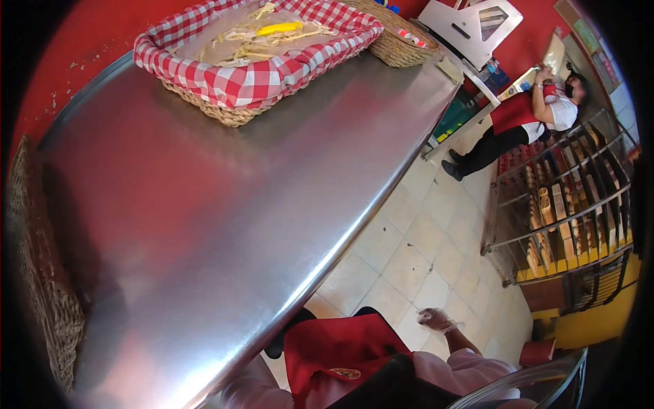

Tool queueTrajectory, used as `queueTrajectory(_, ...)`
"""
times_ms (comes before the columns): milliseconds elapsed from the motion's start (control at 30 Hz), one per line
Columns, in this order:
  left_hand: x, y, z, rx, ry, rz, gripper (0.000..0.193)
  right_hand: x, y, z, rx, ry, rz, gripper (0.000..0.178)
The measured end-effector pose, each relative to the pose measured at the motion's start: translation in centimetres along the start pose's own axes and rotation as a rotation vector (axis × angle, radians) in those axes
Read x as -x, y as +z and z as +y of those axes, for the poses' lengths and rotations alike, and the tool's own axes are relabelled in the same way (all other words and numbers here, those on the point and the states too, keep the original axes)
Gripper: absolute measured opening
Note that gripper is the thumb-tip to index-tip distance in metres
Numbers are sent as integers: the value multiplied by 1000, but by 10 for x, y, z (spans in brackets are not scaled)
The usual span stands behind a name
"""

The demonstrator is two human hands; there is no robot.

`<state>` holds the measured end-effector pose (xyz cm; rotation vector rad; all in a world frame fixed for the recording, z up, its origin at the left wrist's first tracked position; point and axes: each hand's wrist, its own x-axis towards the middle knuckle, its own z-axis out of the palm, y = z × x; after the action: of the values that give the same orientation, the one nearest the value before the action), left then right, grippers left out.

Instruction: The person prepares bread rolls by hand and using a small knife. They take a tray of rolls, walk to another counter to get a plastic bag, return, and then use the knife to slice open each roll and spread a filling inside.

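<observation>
My right hand [438,319], in a loose clear plastic glove, hangs beside my body above the tiled floor. Its fingers are curled in, and nothing shows in them. Of my left arm only the pale sleeve [253,387] appears, by the table's near edge; the left hand is out of sight. I wear a red apron [340,347] over a pale top. Nearest to me stands a shiny steel table [259,198]. At its far side is a wicker basket [228,85] lined with red-and-white checked cloth, holding pale strips or shreds and a yellow object [280,28].
Another wicker basket [398,44] sits behind it, and a woven panel or basket side [41,266] edges the table's left. A white-and-grey machine [470,27] stands beyond. A co-worker [538,112] holds a pale bag near a bread rack [562,204]. Tiled floor [409,266] lies between.
</observation>
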<state>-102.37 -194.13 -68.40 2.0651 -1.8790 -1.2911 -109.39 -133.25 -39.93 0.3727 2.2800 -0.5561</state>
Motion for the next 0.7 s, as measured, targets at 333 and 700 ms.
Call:
queueTrajectory(333, 4, -10, 0, 47, -26, -15, 34, 4, -2, 2, 296, -145, -34, 42)
queueTrajectory(700, 29, -74, 28, 309, -68, -24, 31, 32, -44, -108, 291, -314, -117, 41)
